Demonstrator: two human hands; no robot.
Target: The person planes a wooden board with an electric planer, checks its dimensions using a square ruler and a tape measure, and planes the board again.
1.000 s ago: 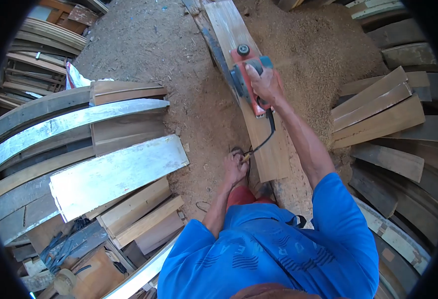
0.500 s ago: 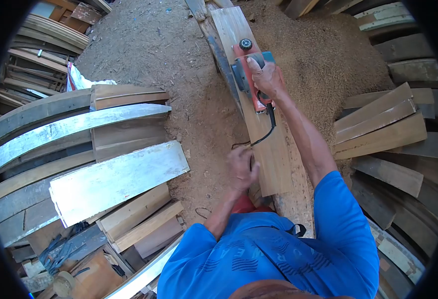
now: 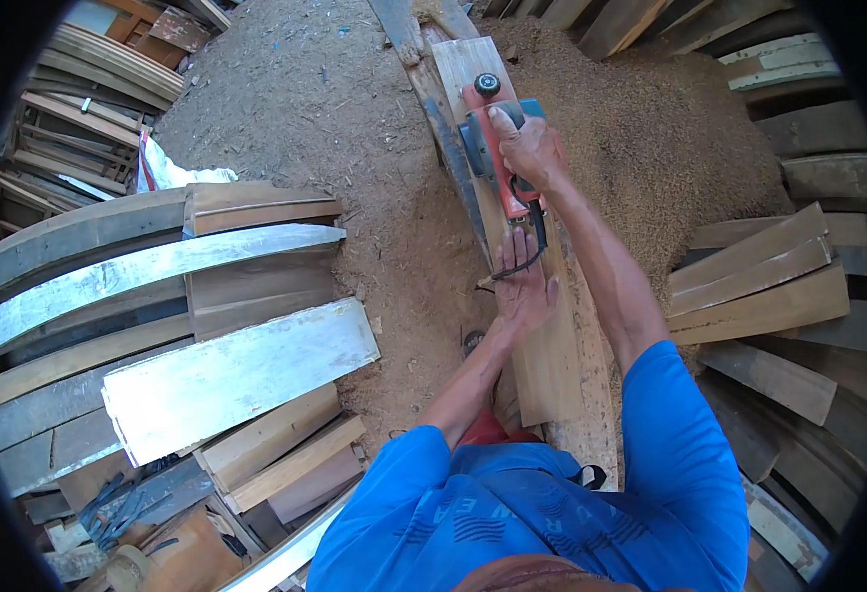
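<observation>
A red electric planer [image 3: 498, 148] with a black front knob rests on a long wooden board [image 3: 542, 380]. My right hand [image 3: 530, 148] is wrapped round the planer's rear handle. Just behind the planer, my left hand [image 3: 524, 286] lies flat on the board, fingers stretched forward. The planer's black cord [image 3: 539, 237] loops down from its back end and passes over the left fingers. Beneath the board runs a rough, thicker plank [image 3: 596, 414]. The planer's underside is hidden.
A white-faced board [image 3: 246, 375] and stacked planks [image 3: 256, 286] lie at the left. More boards [image 3: 759, 276] are piled on the right. Wood shavings [image 3: 650, 148] cover the ground beside the bench. A white sack [image 3: 172, 168] sits at the upper left.
My left hand has moved forward from beside the board and now lies flat on it behind the planer. My right hand keeps its grip; the view has shifted slightly.
</observation>
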